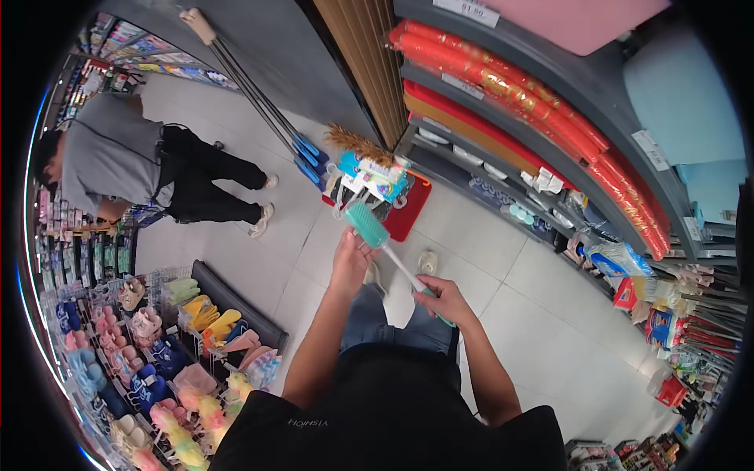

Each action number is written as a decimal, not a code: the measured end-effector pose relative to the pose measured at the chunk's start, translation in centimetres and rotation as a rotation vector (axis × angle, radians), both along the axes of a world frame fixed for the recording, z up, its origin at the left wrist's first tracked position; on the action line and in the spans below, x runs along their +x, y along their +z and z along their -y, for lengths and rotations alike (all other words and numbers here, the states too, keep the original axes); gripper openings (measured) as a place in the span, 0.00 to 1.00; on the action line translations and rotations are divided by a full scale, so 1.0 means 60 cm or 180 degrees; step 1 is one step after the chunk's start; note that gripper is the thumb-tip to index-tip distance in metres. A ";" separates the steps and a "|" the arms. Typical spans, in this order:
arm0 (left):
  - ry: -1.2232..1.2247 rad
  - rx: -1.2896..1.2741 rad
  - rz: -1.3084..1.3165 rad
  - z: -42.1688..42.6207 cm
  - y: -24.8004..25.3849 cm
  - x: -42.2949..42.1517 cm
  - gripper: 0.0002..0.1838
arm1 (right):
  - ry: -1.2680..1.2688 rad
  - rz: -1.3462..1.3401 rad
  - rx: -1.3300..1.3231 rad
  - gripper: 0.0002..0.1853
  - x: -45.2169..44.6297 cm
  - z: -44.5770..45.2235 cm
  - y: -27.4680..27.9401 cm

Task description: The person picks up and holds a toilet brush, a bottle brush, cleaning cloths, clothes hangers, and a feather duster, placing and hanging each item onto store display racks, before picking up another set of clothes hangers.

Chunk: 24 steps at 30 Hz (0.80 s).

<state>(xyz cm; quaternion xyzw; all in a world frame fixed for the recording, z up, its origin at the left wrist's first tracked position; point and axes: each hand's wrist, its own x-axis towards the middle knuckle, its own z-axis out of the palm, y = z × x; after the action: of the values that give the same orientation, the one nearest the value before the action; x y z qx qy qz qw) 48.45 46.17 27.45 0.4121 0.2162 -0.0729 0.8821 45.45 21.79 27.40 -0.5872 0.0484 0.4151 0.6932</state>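
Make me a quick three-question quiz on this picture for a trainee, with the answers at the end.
1. Which hand grips the handle of the brush?
2. True or false: the bristles are black.
3. Where in the picture do the slippers hang?
A) Lower left
B) Upper right
C) Upper left

Key:
1. The right hand; the left hand is at the bristled end.
2. False; the bristles are teal.
3. A

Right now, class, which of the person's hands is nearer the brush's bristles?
The left hand, close by the green bristled head; the right hand grips the handle farther down.
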 end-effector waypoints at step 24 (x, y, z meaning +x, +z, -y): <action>-0.0725 -0.0113 0.0446 0.039 0.157 -0.200 0.20 | -0.2457 0.1136 -0.0359 0.14 -0.359 0.190 0.261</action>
<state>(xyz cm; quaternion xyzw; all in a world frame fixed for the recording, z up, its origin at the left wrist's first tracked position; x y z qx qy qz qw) 36.46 43.81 36.90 0.4224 0.1045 -0.1474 0.8882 23.92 10.36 43.08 -0.6256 0.1665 0.0138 0.7620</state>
